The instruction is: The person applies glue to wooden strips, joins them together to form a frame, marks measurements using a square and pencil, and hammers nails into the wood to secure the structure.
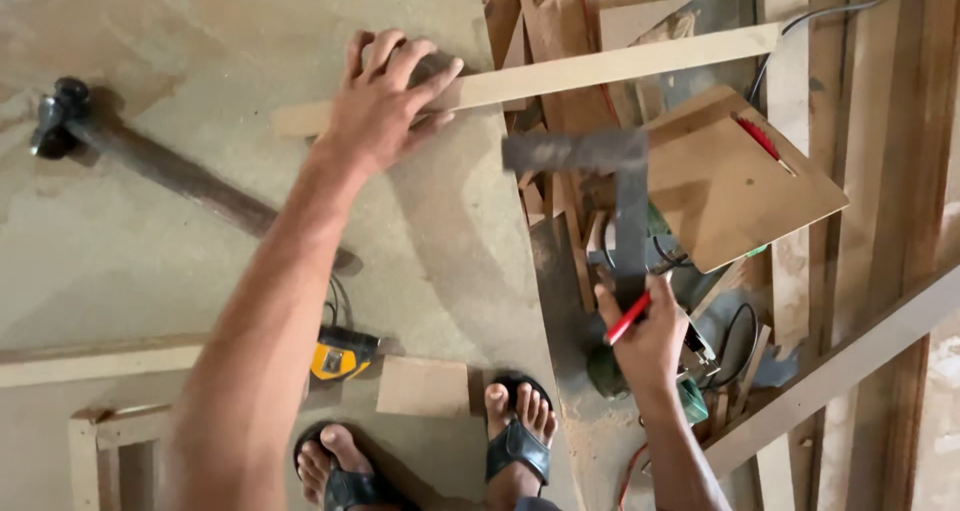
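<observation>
Left hand (385,96) fingers pin the wood strip (600,66) flat on the board; right hand (650,336) grips a red pencil (628,318) and metal square (620,186). I'd seat the square snug before marking.

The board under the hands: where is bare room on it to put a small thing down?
The board is bare above the hammer and left of the left hand on the wooden strip. Another bare patch lies between the hammer and the tape measure. Around the right hand, holding a square and red pencil, offcuts and cables crowd everything.
</observation>
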